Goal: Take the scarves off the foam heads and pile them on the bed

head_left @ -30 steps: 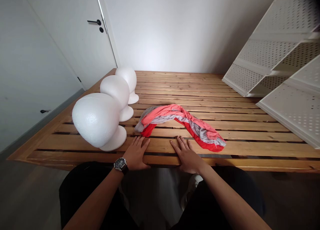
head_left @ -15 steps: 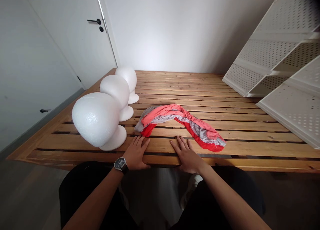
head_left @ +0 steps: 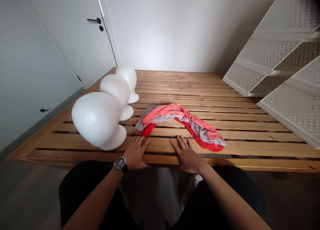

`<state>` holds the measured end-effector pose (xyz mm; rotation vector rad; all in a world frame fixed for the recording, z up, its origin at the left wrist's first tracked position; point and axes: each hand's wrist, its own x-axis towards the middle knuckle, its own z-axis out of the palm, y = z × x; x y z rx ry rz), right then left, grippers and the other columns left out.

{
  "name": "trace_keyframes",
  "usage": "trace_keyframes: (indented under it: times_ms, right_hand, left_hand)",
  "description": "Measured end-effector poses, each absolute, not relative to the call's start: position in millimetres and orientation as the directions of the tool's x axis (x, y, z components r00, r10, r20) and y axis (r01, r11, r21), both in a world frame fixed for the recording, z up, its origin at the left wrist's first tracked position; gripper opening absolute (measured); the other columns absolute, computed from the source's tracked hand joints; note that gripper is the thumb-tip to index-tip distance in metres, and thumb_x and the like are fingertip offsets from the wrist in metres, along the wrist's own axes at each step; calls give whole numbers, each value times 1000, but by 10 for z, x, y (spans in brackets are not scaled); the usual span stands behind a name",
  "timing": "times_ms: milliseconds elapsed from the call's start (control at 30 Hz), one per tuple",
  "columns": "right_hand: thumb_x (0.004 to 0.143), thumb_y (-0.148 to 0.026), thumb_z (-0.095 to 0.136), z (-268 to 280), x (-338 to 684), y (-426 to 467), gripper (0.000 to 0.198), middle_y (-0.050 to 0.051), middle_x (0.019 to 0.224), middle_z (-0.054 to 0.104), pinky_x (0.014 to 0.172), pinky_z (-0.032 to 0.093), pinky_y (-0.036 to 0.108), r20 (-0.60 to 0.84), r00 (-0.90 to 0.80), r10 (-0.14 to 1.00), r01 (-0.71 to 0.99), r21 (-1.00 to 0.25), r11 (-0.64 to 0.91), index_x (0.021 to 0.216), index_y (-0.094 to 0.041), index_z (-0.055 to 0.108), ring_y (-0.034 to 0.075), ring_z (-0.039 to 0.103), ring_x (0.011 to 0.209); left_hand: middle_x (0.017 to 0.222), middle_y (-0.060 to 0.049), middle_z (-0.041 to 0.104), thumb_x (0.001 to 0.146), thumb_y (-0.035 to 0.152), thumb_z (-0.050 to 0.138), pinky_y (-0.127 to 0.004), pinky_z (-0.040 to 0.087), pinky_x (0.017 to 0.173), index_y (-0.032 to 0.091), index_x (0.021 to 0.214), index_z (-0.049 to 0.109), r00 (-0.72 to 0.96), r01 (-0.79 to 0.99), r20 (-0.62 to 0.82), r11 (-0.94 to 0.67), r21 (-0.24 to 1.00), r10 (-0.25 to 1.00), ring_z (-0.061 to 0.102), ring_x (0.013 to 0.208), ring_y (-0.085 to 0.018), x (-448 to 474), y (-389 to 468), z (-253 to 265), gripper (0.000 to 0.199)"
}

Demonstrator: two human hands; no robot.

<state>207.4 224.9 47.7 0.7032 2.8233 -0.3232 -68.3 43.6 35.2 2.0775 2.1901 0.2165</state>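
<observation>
My left hand lies flat on the front slats of the wooden platform, fingers extended, holding nothing. On the same front edge, my right hand rests palm down with its fingers spread. Just beyond both hands, crumpled fabric in coral, grey and bright red lies in an arch. Its left end is close to my left fingertips, and its right end stretches past my right hand. A white foam head form stands left of my left hand, on a round base.
Behind the nearest form stand a second head form and a third head form, in a row. White perforated shelving occupies the right side. A wall borders the far edge, with a door at the left.
</observation>
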Motion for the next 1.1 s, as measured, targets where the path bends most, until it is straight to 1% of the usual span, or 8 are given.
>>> trace_keyframes:
  times_ms: [133,367,700,933,1000,1033,1067,1100]
  right_hand:
    - [67,-43,90,457,2076,2256,134,25,175,-7,129,0,64,-255,-864,434,480,-159,863,173,-20,12,42,-13,163]
    - [67,-44,90,450,2070,2254,134,25,175,-7,129,-1,63,-257,-863,436,481,-147,864,173,-20,12,41,-13,163]
    - [67,-45,91,456,2088,2255,134,25,175,-6,129,-1,64,-249,-864,437,479,-143,866,173,-20,12,41,-12,163]
    - [66,-45,93,496,2028,2260,136,25,175,-7,129,0,65,-278,-853,442,498,-177,849,173,-18,13,42,-12,163]
    - [66,-48,93,659,2082,2272,130,24,176,4,129,6,66,-263,-875,408,465,-218,858,171,-17,23,45,-3,163]
    - [71,-50,91,780,2145,2277,119,22,175,15,129,12,65,-206,-898,390,433,-245,867,169,-18,33,45,7,163]
    - [78,-51,87,920,2229,2279,102,19,172,29,129,20,64,-113,-919,377,393,-270,879,164,-20,43,44,19,161]
    - [88,-50,79,1068,2328,2278,80,15,165,44,127,29,61,21,-933,359,338,-286,897,158,-23,53,40,34,156]
  left_hand:
    - [168,-25,31,56,75,86,-65,16,131,15,165,31,-48,978,33,40,205,998,24,158,-48,-691,434,336,136]
    - [168,-26,31,57,77,84,-62,14,132,13,166,32,-54,985,0,53,164,999,24,159,-47,-683,437,365,137]
    - [167,-27,31,57,75,86,-62,14,133,11,165,33,-50,985,8,48,167,999,25,158,-47,-677,439,375,136]
    - [167,-28,32,58,77,84,-63,15,132,11,166,32,-44,989,1,44,142,999,25,158,-47,-677,440,380,137]
    - [167,-28,32,58,78,84,-63,15,132,11,166,32,-43,990,4,42,135,999,25,158,-47,-676,442,378,137]
    - [167,-28,32,57,79,84,-63,16,132,11,165,33,-44,990,3,43,133,999,26,158,-47,-675,444,378,137]
    - [166,-28,32,57,79,84,-63,16,132,11,165,33,-45,990,2,44,135,999,26,157,-48,-673,446,380,138]
    - [166,-28,32,56,78,85,-63,16,132,11,165,34,-45,989,0,45,138,999,27,157,-48,-671,448,382,138]
